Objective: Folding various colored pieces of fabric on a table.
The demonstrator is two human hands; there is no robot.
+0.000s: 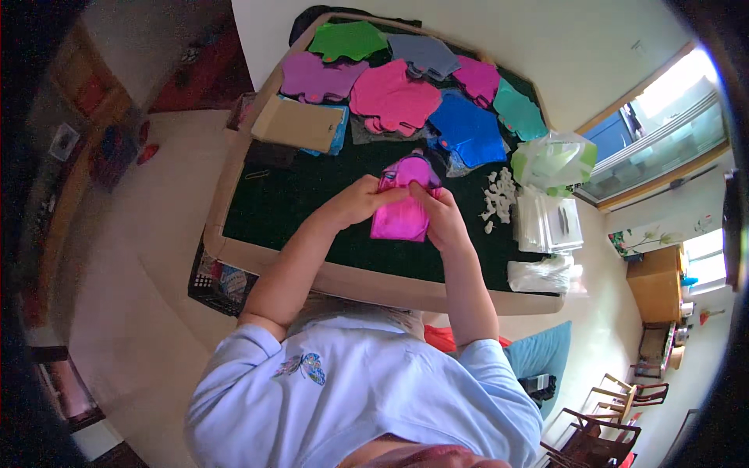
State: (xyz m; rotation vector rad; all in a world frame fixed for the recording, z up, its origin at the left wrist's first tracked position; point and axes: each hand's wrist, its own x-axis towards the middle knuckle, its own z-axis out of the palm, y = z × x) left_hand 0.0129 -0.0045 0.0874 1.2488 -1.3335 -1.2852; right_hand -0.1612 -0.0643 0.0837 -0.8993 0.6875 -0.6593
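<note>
In front of me, over the near middle of the dark green table top [312,226], I hold a shiny magenta folded piece [399,222] that looks like thin plastic or foil. My left hand [359,204] grips its left edge, with the thumb on top. On its right edge my right hand [445,218] is closed in the same way. A dark part shows at the piece's far end; what it is I cannot make out. Beyond my hands lie flat, shiny pieces with cut outlines, among them a pink one [394,93], a blue one [470,129] and a purple one [320,76].
Small white plastic parts [499,195] lie right of my hands. Clear plastic bags [542,222] and a white-green bag [554,160] line the right edge. Brown cardboard [296,123] lies at the left. A black crate [226,285] stands below the table's left corner.
</note>
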